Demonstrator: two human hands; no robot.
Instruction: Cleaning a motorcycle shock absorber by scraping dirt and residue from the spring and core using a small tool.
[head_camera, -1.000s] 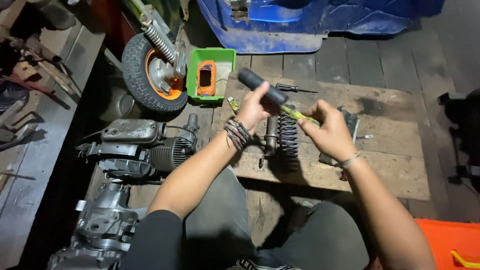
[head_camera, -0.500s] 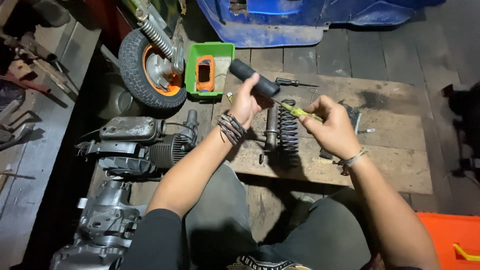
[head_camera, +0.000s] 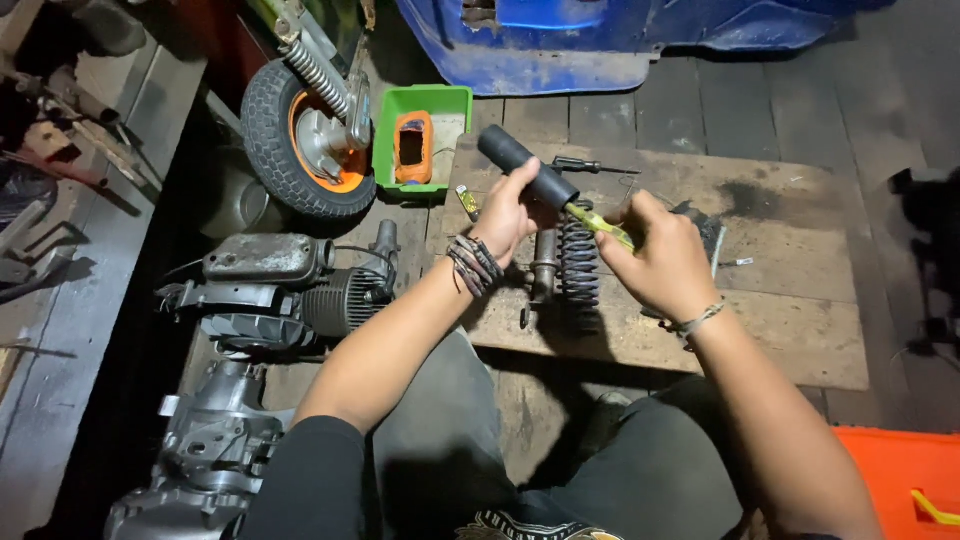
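Left hand (head_camera: 508, 208) gripped the screwdriver's black handle (head_camera: 527, 167), right hand (head_camera: 655, 260) fingers pinched its yellow shaft (head_camera: 598, 222) to steady it, just above the coil-spring shock absorber (head_camera: 578, 265) on the wooden board (head_camera: 780, 300).

Single head view, steeply downward, close.

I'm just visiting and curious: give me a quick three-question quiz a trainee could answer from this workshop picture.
1. True or false: the left hand grips the tool's black handle.
2. What lies on the wooden board under the hands: A) coil spring, B) helmet, C) chain?
3. What colour is the tray beside the small wheel?

Key: 1 true; 2 A; 3 green.
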